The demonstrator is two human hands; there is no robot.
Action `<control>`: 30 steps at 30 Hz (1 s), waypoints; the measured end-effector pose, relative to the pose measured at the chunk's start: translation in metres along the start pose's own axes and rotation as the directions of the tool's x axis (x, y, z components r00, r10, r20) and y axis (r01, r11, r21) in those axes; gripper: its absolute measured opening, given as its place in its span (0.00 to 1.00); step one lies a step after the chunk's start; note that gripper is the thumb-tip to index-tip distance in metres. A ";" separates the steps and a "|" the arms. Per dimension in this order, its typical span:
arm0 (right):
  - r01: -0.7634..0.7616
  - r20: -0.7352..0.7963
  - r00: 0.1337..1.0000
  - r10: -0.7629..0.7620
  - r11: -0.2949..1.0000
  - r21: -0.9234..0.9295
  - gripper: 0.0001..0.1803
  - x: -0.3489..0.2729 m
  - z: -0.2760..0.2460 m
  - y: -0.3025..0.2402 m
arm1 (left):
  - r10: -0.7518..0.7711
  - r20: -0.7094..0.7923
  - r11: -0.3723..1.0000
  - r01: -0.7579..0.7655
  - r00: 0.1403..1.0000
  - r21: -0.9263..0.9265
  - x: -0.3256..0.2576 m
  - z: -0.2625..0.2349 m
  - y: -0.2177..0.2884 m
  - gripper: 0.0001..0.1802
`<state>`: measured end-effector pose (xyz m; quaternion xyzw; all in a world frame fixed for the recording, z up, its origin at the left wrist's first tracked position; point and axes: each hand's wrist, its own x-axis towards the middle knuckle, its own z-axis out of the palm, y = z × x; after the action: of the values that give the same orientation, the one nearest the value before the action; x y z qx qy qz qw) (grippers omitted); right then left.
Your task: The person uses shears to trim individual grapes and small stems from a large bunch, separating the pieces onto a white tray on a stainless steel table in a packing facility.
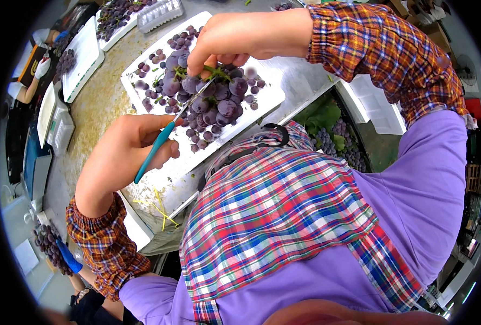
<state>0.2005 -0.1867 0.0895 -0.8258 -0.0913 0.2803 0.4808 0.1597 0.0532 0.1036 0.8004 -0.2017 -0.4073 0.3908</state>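
A bunch of dark purple grapes point(210, 100) rests over a white tray point(267, 103), with smaller loose grapes and green bits around it. My right hand point(219, 40) reaches in from above right, its thumb and fingers closed on the bunch by the green stem. Teal-handled scissors point(159, 142) are in my left hand point(124, 154), fingers wrapped about the handle. Their slim metal blades point up and right into the bunch, the tips beside a green stem. Part of the bunch's top is hidden behind my right hand.
Under the tray is a stained metal table point(108, 92). A crate of grapes and leaves point(332, 132) stands low at the right. More trays of grapes point(118, 21) and a clear plastic box point(159, 13) lie at the back. Other people's gloved hands point(43, 67) show at the far left.
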 end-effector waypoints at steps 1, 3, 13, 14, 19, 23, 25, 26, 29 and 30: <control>-0.029 0.016 0.999 0.029 0.999 -0.026 0.14 0.002 -0.001 0.001 | -0.014 0.012 1.000 0.015 1.000 -0.006 0.000 -0.001 0.004 0.21; -0.088 0.038 0.995 0.091 0.993 -0.078 0.14 0.005 -0.006 0.005 | 0.008 0.053 1.000 -0.008 0.999 -0.010 0.002 -0.003 0.004 0.21; -0.032 0.041 0.999 0.033 0.999 -0.028 0.17 0.004 -0.009 0.012 | -0.047 -0.009 0.999 0.048 0.999 0.016 -0.001 -0.002 0.001 0.21; -0.008 0.027 1.000 0.008 1.000 -0.002 0.16 0.004 -0.008 0.012 | -0.036 -0.028 0.999 0.037 0.999 0.037 -0.002 -0.001 0.002 0.21; 0.005 0.011 1.000 -0.005 1.000 0.025 0.15 0.007 -0.010 0.011 | 0.112 -0.113 0.993 -0.114 0.987 -0.013 -0.009 0.009 -0.022 0.21; -0.007 0.000 1.000 0.007 1.000 -0.025 0.12 0.000 -0.011 0.018 | 0.142 -0.342 0.961 -0.046 0.929 0.274 -0.018 0.018 -0.025 0.21; 0.004 -0.010 1.000 -0.005 0.999 -0.044 0.13 -0.001 -0.009 0.019 | 0.143 -0.455 0.950 0.007 0.879 0.311 -0.019 0.028 -0.030 0.21; 0.004 -0.006 1.000 -0.004 0.999 -0.051 0.12 -0.002 -0.010 0.017 | 0.191 -0.503 0.935 0.000 0.843 0.355 -0.017 0.033 -0.036 0.21; -0.019 -0.014 1.000 0.019 0.999 -0.036 0.11 -0.001 -0.011 0.016 | 0.343 -0.566 0.877 -0.039 0.749 0.479 -0.011 0.039 -0.044 0.21; -0.031 -0.025 0.999 0.030 0.999 -0.040 0.11 -0.002 -0.010 0.014 | 0.371 -0.570 0.865 -0.050 0.733 0.499 -0.010 0.040 -0.047 0.21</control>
<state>0.2030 -0.2026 0.0819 -0.8400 -0.0784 0.2757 0.4606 0.1214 0.0694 0.0570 0.9297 -0.2343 0.0023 0.2842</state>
